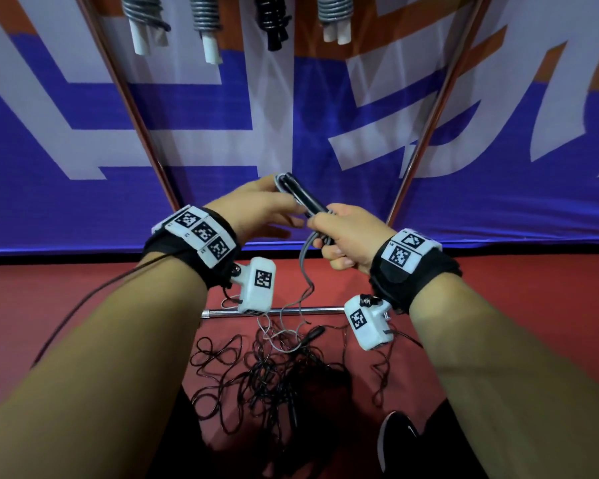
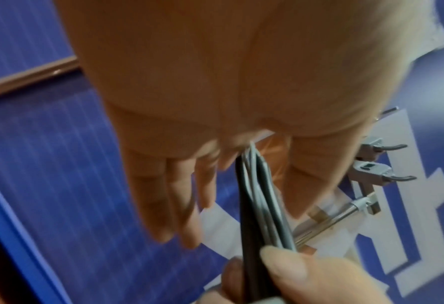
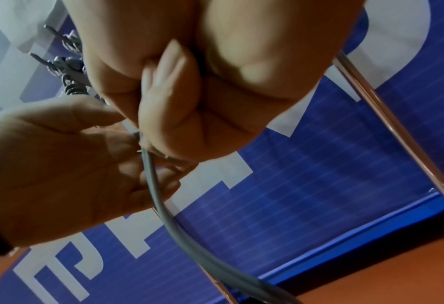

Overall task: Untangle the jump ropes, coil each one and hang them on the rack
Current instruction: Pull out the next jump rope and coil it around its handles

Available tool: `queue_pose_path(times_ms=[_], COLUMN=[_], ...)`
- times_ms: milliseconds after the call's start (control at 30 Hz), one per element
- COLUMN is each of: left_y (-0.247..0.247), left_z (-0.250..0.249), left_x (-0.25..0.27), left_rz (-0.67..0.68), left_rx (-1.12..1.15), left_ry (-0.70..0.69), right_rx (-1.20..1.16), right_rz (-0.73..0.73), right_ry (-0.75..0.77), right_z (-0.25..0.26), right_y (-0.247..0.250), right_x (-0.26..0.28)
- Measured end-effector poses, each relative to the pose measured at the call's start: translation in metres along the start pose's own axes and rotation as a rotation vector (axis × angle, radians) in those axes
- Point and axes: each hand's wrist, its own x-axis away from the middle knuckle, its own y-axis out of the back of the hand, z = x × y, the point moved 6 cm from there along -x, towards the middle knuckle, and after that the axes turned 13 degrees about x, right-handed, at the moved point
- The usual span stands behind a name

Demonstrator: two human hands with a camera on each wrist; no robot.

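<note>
the right hand (image 1: pixel 351 236) was curled tight round a pair of slim black handles (image 1: pixel 306 198) and a bundle of smooth grey rope (image 1: pixel 280 183), folded into short loops beside them; the thumb lay over the bundle and the fingers were closed beneath it; the left hand (image 1: pixel 260 210) was at the far end of the same bundle, its fingers (image 2: pixel 179 205) long and nearly straight, spread a little apart, with the loop ends lying between the thumb and the fingers; whether the thumb pressed the loops i could not tell; from under the right hand a round, rubbery grey length of the rope (image 3: pixel 163 205) hung down in a soft curve toward the floor (image 1: pixel 83 288), which was flat and red; there it ran into a loose heap of thin black rope (image 1: pixel 274 378), kinked and crossed over itself, with one black handle (image 1: pixel 312 334) lying at its top edge; a shiny metal bar (image 1: pixel 308 310) lay across the floor just behind the heap; two slanting metal poles (image 1: pixel 135 108) rose from it in front of a blue, white and orange banner (image 1: pixel 360 98); at the top, four ropes already coiled hung side by side, three grey coils (image 1: pixel 206 15) with white handles and one black coil (image 1: pixel 273 19); in the left wrist view small grey hooks (image 2: pixel 381 172) jutted from the rack, blurred; a black shoe (image 1: pixel 395 440) showed at the lower edge.
</note>
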Motion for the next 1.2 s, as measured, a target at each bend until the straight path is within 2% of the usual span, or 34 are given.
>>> queue_pose_path(times_ms=[67,133,233,367,500,700,833,900,1000,1100,1200], left_y=[0.005,0.005,0.003,0.004,0.008,0.010,0.007,0.000,-0.017,-0.027,-0.034], left_z=[-0.002,-0.005,-0.005,0.000,0.001,-0.001,0.002,0.010,0.023,0.027,0.040], left_x=[-0.001,-0.001,-0.002,-0.007,-0.009,-0.007,-0.009,-0.007,0.000,0.003,0.005], left_rz=[-0.044,-0.006,0.044,0.048,0.013,-0.010,-0.055,-0.057,0.052,0.169,0.338], left_rx=[0.118,0.131,0.110,0.088,0.073,0.076,0.145,0.144,0.063,-0.045,-0.096], left_ry=[-0.041,-0.100,-0.117,-0.105,-0.090,-0.084,-0.089,-0.008,0.139,0.143,0.234], right_rx=[-0.003,-0.018,-0.082,-0.103,0.070,-0.015,-0.087,-0.153,-0.204,-0.225,-0.216], right_rz=[0.018,0.038,0.051,0.039,0.031,0.134,0.089,0.049,0.013,-0.029,-0.063], right_ry=[-0.006,-0.021,-0.044,-0.036,-0.042,-0.047,-0.036,-0.033,-0.021,-0.015,-0.022], right_z=[0.000,0.000,-0.002,-0.002,-0.001,-0.003,-0.002,-0.001,0.001,0.000,-0.002], right_y=[-0.002,-0.004,-0.006,-0.003,-0.001,-0.006,-0.004,-0.001,0.004,0.008,0.009], right_x=[0.000,0.002,0.005,0.005,0.004,0.005,0.003,0.002,-0.001,-0.002,-0.004])
